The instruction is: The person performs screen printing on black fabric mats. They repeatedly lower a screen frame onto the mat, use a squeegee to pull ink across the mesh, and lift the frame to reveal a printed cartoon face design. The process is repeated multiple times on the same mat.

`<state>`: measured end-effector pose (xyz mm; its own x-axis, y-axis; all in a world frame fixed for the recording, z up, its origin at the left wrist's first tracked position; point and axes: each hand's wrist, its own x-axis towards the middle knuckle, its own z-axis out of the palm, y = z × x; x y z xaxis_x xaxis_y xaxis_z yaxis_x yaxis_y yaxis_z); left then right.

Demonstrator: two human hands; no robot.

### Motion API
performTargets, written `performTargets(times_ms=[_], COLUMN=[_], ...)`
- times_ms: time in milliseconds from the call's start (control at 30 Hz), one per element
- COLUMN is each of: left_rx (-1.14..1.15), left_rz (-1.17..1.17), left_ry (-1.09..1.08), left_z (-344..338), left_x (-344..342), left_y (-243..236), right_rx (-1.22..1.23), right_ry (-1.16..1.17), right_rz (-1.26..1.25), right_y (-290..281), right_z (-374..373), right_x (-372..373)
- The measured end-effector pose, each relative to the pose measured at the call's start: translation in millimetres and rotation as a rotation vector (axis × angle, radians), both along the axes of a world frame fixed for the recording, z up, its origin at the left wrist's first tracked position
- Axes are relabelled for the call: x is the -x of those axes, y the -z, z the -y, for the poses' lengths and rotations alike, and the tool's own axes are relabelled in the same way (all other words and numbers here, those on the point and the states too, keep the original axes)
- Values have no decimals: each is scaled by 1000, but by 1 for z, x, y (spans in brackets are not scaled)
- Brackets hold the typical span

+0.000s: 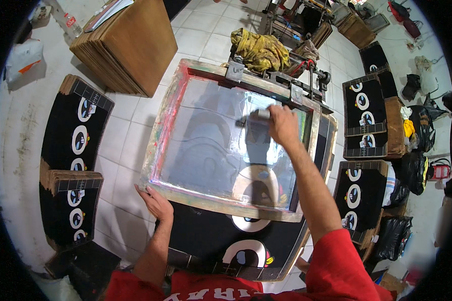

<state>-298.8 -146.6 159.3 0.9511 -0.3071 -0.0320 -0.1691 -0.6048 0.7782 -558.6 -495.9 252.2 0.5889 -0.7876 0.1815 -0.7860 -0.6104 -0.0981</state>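
A wooden-framed printing screen lies over a black printed panel with white cartoon eyes. At the screen's near left corner is my left hand, its fingers and thumb closed around the frame. My right hand reaches over the mesh toward the far right part of the screen. It grips a small grey block-like tool, blurred, whose exact kind I cannot make out. Through the mesh, a pale eye shape and shadows show. Metal clamps hold the frame's far edge.
A crumpled yellow stained cloth rests on the metal rig behind the screen. Stacked brown boards stand at the far left. Black printed panels are piled on the left, with more piles on the right beside black bags.
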Motion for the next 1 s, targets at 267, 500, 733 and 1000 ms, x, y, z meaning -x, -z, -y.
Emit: performTargets(times_ms=[267, 500, 733, 1000], left_rx=[-36, 318, 463, 420], left_rz=[6, -34, 60, 119], left_ry=[-1, -27, 74, 61], left_z=[1, -1, -5, -1], left_x=[0, 5, 12, 12], left_y=[-6, 5, 10, 9], right_rx=[-54, -98, -210, -279], right_ry=[9, -20, 27, 8], right_rz=[6, 40, 9, -122], right_y=[-11, -26, -49, -34], right_z=[-129, -110, -95, -21], right_x=[38, 37, 34, 19])
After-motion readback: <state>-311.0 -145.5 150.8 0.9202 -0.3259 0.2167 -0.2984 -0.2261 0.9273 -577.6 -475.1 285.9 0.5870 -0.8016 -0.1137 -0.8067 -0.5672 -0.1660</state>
